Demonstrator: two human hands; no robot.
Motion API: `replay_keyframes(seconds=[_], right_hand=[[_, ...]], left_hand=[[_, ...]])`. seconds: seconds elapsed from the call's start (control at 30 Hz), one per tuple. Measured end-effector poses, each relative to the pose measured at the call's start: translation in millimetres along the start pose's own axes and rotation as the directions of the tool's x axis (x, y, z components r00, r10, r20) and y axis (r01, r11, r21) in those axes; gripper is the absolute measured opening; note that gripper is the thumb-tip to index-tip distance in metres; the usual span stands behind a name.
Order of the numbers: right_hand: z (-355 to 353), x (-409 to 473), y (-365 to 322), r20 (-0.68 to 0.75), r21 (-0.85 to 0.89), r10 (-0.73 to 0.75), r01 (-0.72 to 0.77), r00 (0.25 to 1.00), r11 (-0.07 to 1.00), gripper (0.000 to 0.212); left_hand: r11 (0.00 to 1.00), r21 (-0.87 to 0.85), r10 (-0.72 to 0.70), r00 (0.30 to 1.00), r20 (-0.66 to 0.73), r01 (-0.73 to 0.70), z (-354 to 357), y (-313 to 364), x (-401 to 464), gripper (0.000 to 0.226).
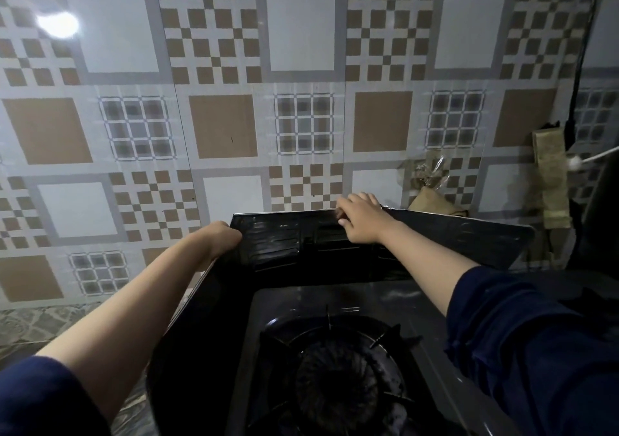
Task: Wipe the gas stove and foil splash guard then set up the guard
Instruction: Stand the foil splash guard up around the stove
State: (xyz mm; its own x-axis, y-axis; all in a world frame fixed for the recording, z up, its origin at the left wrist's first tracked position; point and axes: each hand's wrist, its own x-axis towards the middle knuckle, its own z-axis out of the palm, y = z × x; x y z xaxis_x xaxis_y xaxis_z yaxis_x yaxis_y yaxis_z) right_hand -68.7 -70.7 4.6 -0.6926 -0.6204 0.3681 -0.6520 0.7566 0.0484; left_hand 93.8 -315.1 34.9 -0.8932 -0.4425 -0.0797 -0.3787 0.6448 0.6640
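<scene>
Patterned wall tiles (234, 67) back the foil splash guard (278, 244); right hand (360, 217) pinches its top edge at frame centre, left hand (222, 238) reaches behind its corner, fingers hidden.

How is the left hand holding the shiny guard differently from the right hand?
The left hand is at the dark foil splash guard's back left corner, its fingers hidden behind the panel; the right hand is at the middle of the back panel's top edge, fingers curled over it in plain view. The left forearm is bare nearly to the elbow; the right shows more dark blue sleeve. Both hands hold the guard behind the black gas stove.
</scene>
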Motion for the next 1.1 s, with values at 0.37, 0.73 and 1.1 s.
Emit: replay_keyframes(seconds=[0.37, 0.73, 1.1], right_hand=[[-5, -26, 33, -0.331, -0.11, 0.031, -0.071, 0.943, 0.991, 0.023], [5, -9, 45, -0.336, 0.089, 0.221, -0.203, 0.915, 0.975, 0.014], [18, -10, 71, -0.259, 0.193, 0.182, -0.134, 0.949, 0.972, 0.01]], left_hand=[[0.98, -0.185, -0.084, 0.995, -0.046, 0.074, -14, -8, -7, 0.033], [0.951, -0.266, -0.158, 0.987, 0.024, 0.159, -5, 5, -27, 0.019], [0.942, -0.257, -0.202, 0.976, 0.083, 0.217, 9, 15, -7, 0.02]])
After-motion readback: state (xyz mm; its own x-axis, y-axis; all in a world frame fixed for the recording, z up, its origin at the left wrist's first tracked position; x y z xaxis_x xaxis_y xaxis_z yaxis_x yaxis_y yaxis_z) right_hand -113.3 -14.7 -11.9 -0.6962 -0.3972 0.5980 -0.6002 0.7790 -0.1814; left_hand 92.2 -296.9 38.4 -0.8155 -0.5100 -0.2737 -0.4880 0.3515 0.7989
